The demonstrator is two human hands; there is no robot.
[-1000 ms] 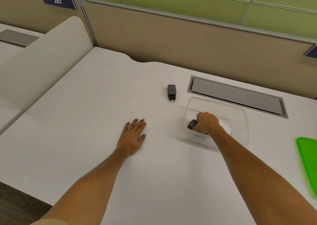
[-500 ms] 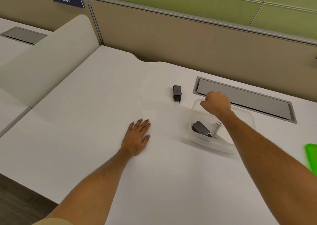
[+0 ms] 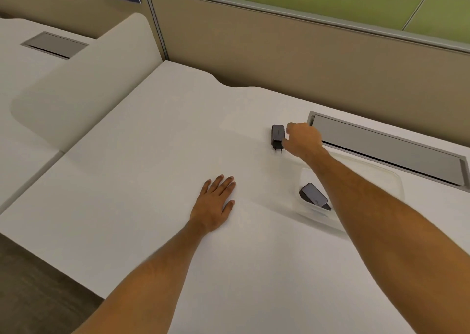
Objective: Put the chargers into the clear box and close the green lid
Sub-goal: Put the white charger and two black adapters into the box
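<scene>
A black charger lies flat on the white desk, its plug prongs pointing toward me. My right hand reaches over the clear box; its fingertips touch the charger's right side, and the charger still rests on the desk. A second dark charger lies tilted inside the box at its left end. My right forearm hides much of the box. My left hand lies flat on the desk, palm down, fingers spread. The green lid is out of view.
A grey cable hatch is set into the desk just behind the box. A beige partition runs along the back. A rounded white divider stands at the desk's left edge, with another desk beyond it.
My right hand let go of a charger inside the box, lifted out, and moved back and left to the charger on the desk. The view shifted, and the green lid left the frame.
</scene>
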